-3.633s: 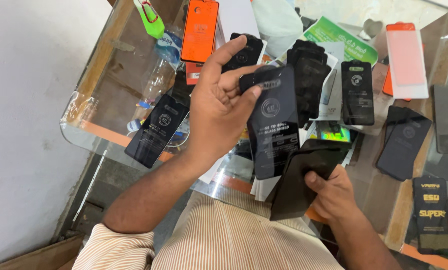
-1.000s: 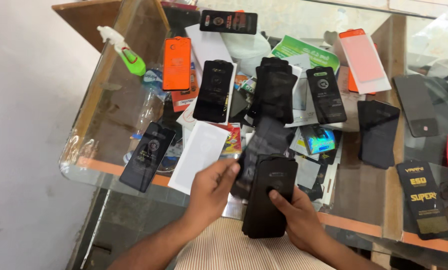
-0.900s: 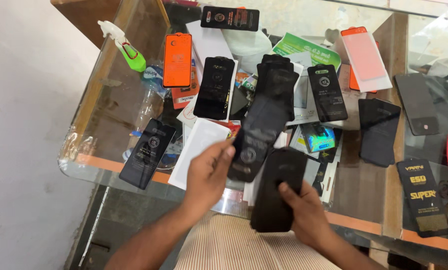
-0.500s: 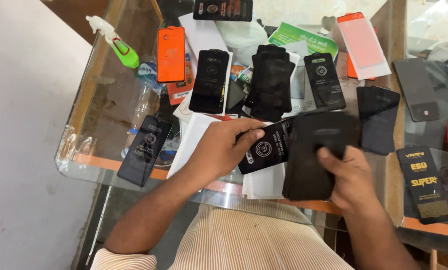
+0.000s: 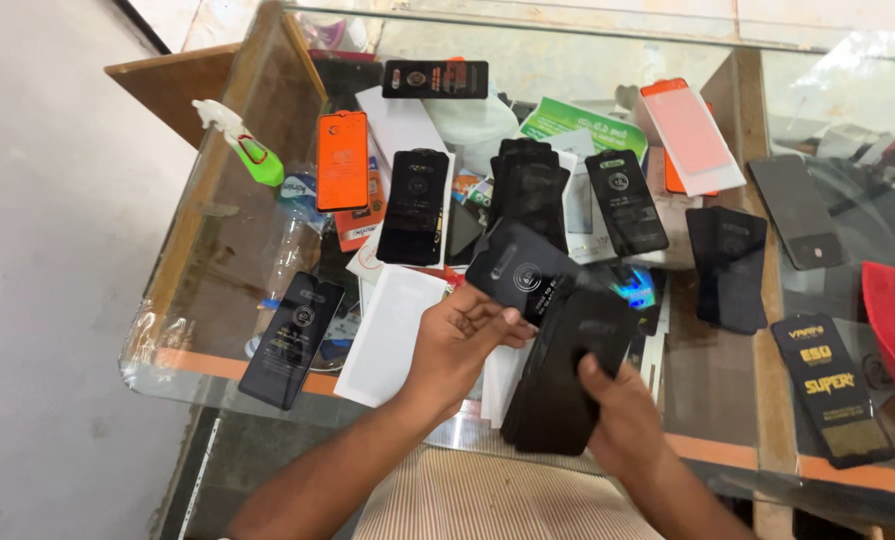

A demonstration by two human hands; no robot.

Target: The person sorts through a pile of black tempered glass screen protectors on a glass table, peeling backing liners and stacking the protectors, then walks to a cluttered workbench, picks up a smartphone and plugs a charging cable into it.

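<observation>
From the head view, at the near edge of the glass counter (image 5: 217, 250), the left hand (image 5: 462, 345) pinches one black packet (image 5: 520, 275) lifted off a stack of black packets (image 5: 567, 370) — this stack is gripped by the right hand (image 5: 617, 420) — while a green spray bottle (image 5: 242, 145) lies near the far left corner.
</observation>
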